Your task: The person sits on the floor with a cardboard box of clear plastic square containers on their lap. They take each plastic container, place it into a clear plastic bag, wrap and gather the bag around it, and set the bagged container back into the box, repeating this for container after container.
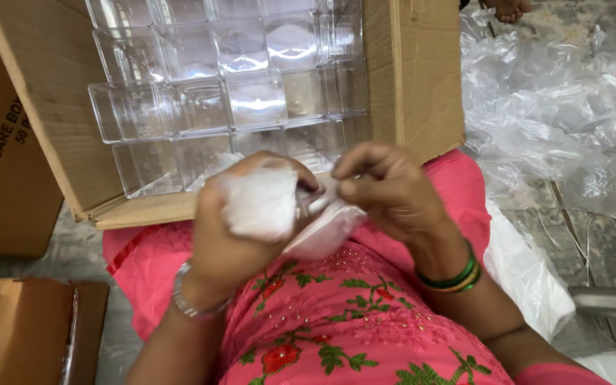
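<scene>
Over my lap, just above the pink embroidered cloth (pixel 336 321), both hands work on one small item. My left hand (pixel 240 228) is curled nearly closed around a wad of white cloth (pixel 259 203), which bulges out across the knuckles; held this way, I judge, so it pads against the piece. My right hand (pixel 386 189) is pinched shut, thumb and forefinger meeting on the edge of a thin clear plastic bag (pixel 326 232), the rest of the fingers folded. The bag sags between the two hands, touching both, its lower part hanging toward my lap. What is inside it I cannot tell.

Just beyond the hands stands an open cardboard box (pixel 408 78), tilted toward me so its mouth faces in. Clear square plastic boxes (pixel 251 93) are stacked in rows inside. To the right, farther off, lies a heap of loose clear plastic bags (pixel 565 107) on the floor.
</scene>
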`<state>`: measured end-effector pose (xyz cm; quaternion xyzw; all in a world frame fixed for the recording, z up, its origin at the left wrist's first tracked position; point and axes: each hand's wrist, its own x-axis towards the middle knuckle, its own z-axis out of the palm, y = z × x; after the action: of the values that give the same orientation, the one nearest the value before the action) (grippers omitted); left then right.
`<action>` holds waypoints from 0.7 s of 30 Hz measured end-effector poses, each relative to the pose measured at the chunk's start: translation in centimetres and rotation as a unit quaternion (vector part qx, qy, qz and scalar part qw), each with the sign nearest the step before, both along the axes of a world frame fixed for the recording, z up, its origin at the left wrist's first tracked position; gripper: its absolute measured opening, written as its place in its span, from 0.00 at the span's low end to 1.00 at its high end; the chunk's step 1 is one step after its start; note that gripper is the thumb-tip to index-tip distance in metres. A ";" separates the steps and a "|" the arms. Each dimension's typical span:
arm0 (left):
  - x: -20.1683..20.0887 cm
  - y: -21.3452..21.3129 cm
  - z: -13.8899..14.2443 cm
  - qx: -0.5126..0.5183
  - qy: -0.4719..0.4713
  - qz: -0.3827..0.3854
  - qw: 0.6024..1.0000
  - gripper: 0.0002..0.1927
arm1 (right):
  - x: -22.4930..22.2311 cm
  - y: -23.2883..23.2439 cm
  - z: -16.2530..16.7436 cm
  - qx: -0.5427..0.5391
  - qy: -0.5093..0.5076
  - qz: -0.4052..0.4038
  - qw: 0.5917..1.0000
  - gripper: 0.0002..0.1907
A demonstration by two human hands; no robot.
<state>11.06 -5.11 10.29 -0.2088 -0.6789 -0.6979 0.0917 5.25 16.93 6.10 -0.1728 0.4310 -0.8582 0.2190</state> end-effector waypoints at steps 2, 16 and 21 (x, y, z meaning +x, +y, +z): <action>1.6 -0.3 1.7 0.036 0.009 0.005 0.999 0.14 | 1.2 1.0 0.9 -0.014 0.084 -0.036 0.996 0.09; 2.6 0.1 -4.6 0.056 0.034 0.077 0.995 0.12 | 5.2 0.0 1.8 0.221 0.128 -0.034 0.966 0.23; 1.3 0.0 -5.5 0.057 -0.012 0.113 0.992 0.09 | 4.5 -0.1 -0.9 0.256 0.111 -0.126 0.952 0.07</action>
<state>12.34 -5.13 4.80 -0.1166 -0.6582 -0.7232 0.1735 9.71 16.79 5.16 -0.1494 0.6759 -0.7152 0.0963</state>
